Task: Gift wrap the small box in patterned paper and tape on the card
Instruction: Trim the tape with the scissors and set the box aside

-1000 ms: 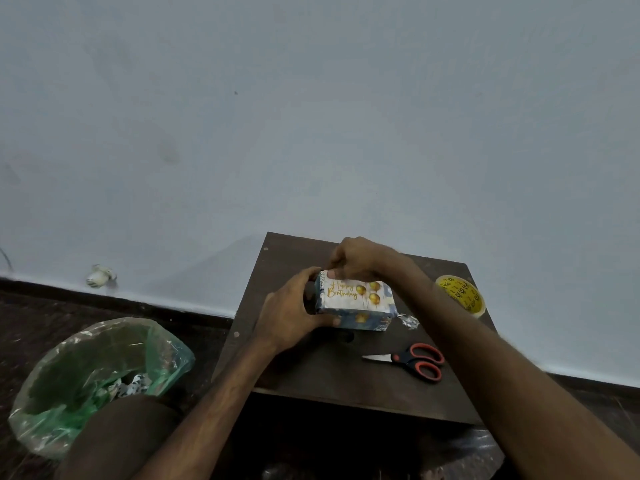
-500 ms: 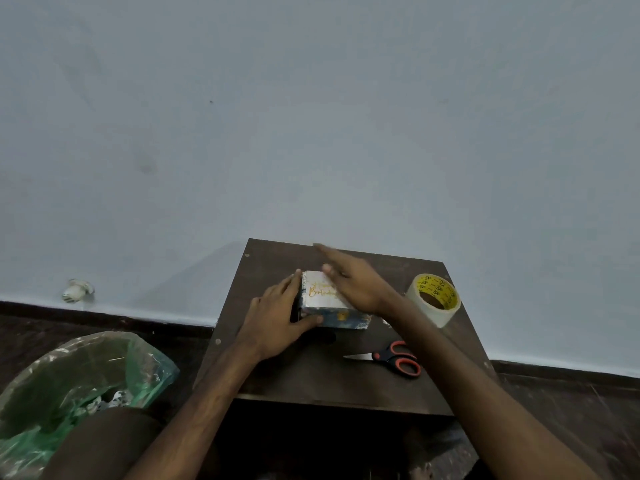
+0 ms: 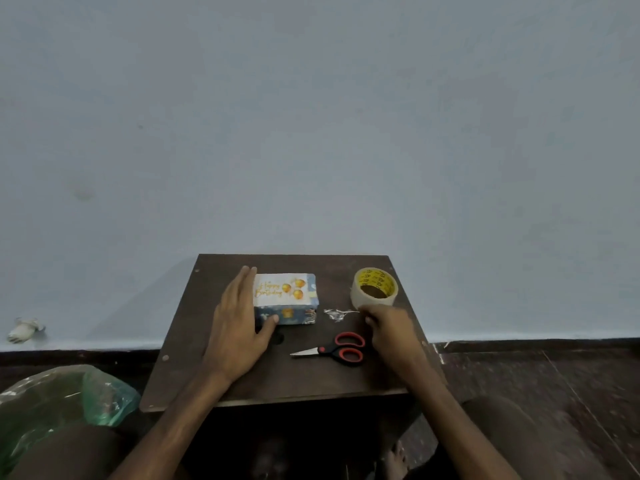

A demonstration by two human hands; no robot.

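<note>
The small box (image 3: 292, 315), wrapped in blue patterned paper, sits on the dark wooden table (image 3: 242, 382). A white "Happy Birthday" card (image 3: 282, 288) with gold balloons lies flat on its top. My left hand (image 3: 239, 327) holds the box from its left side, fingers along the end and thumb on the front face. My right hand (image 3: 391, 329) rests on the table to the right, fingers curled, just below the tape roll (image 3: 374, 289). A crumpled scrap of clear tape (image 3: 336, 315) lies between box and right hand.
Red-handled scissors (image 3: 334, 351) lie on the table in front of the box, blades pointing left. A green plastic bag (image 3: 59, 403) with scraps stands on the floor at lower left. A white object (image 3: 22, 330) lies by the wall. My knees flank the table.
My right hand lifted off the card and moved right, down beside the tape roll. The card is now fully uncovered. My left hand stayed on the box's left side.
</note>
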